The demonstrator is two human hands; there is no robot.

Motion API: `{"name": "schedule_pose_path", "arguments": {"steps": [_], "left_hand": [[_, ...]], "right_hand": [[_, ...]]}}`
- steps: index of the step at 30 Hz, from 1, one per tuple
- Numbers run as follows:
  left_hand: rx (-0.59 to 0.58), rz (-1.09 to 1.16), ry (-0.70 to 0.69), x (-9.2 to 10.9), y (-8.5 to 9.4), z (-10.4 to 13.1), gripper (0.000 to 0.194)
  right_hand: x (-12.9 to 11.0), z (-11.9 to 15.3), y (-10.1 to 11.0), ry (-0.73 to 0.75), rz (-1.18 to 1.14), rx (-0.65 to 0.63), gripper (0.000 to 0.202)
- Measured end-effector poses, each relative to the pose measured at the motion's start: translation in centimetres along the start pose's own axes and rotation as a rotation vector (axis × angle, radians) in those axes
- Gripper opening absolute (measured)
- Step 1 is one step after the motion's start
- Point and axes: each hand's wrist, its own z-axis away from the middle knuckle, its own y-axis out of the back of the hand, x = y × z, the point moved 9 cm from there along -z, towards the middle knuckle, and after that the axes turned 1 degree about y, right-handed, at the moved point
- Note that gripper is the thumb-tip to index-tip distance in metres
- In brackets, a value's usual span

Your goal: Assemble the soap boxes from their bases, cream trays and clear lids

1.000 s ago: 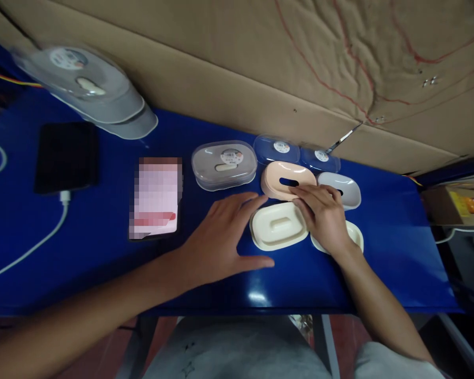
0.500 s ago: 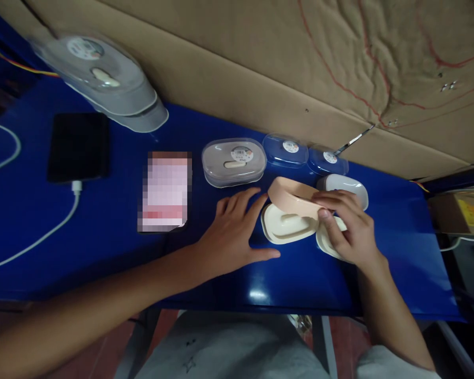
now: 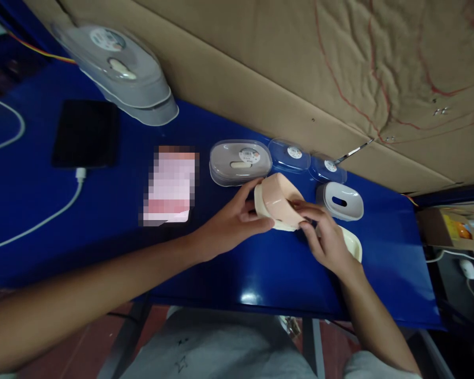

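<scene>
My left hand (image 3: pixel 237 218) is closed around the left end of a cream oval piece with a raised rim (image 3: pixel 259 202), thumb at the front and fingers behind. My right hand (image 3: pixel 329 239) pinches the right end of a peach oval band (image 3: pixel 277 199) between thumb and fingers. The band sits tilted over the cream piece, its left end against it and its right end raised. Whether the two are joined I cannot tell. Beside my right hand lies another cream piece (image 3: pixel 353 246), partly hidden by that hand.
Behind my hands stand a clear-lidded oval box (image 3: pixel 240 160), two clear covers (image 3: pixel 289 157) (image 3: pixel 327 169) and a white slotted oval box (image 3: pixel 342 202). Leftward on the blue table (image 3: pixel 221 279) are a phone (image 3: pixel 171 184), a cabled black device (image 3: pixel 86 134) and stacked oval containers (image 3: pixel 142 95).
My left hand has closed on the cream piece, which now tilts under the peach band. My right hand has shifted left with the band. The white box's slot now shows.
</scene>
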Motion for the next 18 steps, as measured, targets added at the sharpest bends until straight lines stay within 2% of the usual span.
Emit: {"name": "schedule_pose_path", "arguments": {"steps": [2, 5, 7, 10, 12, 15, 18], "left_hand": [[0.019, 0.14, 0.085, -0.7, 0.1, -0.1, 0.088], [0.024, 0.259, 0.127, -1.4, 0.4, -0.4, 0.062], [0.031, 0.294, 0.137, -1.8, 0.7, -0.6, 0.046], [0.035, 0.336, 0.142, -2.2, 1.0, -0.7, 0.039], [0.027, 0.338, 0.148, -2.2, 1.0, -0.6, 0.039], [0.016, 0.32, 0.172, -2.3, 0.9, -0.4, 0.041], [0.024, 0.298, 0.198, -2.5, 1.1, -0.3, 0.044]], "right_hand": [[-0.5, -0.4, -1.2, 0.037, 0.01, -0.055, 0.031], [-1.9, -0.5, -2.3, 0.129, 0.058, -0.097, 0.035], [-2.6, -0.4, -2.7, 0.169, 0.085, -0.126, 0.04], [-2.4, -0.5, -2.4, 0.178, 0.081, -0.181, 0.042], [-0.8, -1.6, -1.0, 0.123, 0.082, -0.133, 0.041], [3.3, -4.4, 1.2, 0.01, 0.187, -0.025, 0.045], [7.5, -7.0, 0.4, -0.063, 0.337, -0.094, 0.056]]}}
